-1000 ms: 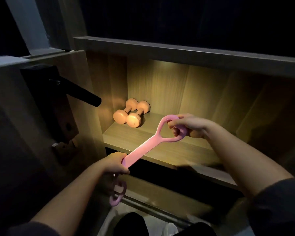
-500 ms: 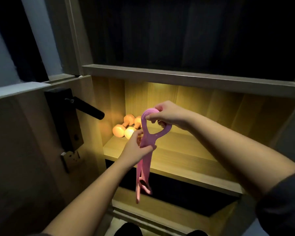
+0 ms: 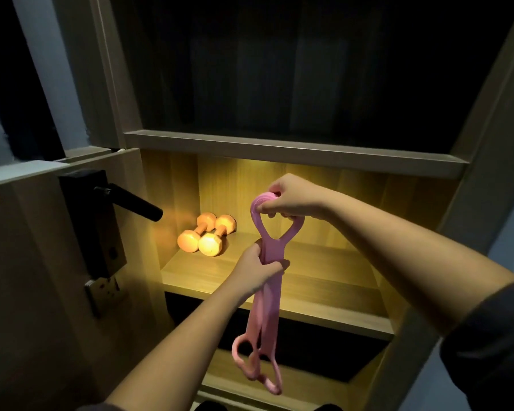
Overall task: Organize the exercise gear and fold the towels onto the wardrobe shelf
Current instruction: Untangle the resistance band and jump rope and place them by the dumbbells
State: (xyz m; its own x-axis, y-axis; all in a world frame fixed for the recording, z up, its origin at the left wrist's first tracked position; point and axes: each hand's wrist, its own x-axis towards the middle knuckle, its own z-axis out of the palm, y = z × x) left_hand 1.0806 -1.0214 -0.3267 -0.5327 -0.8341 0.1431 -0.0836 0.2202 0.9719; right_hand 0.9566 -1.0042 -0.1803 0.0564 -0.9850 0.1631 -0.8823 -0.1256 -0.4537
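Pink resistance band [image 3: 268, 287] is hanging before the lit shelf [image 3: 324, 280]; right hand [image 3: 291, 197] is gripping its top loop, left hand [image 3: 257, 266] is clasping its strap.

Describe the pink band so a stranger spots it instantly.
Find the wardrobe's lit wooden shelf. In front of it, the right hand and left hand hold a hanging strap. Unlike the orange dumbbells on the shelf, it is pink, floppy, with looped ends.

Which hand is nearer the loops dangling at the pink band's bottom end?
Left. The left hand grips the pink band mid-length, above the dangling loops; the right hand holds the top loop, farther up.
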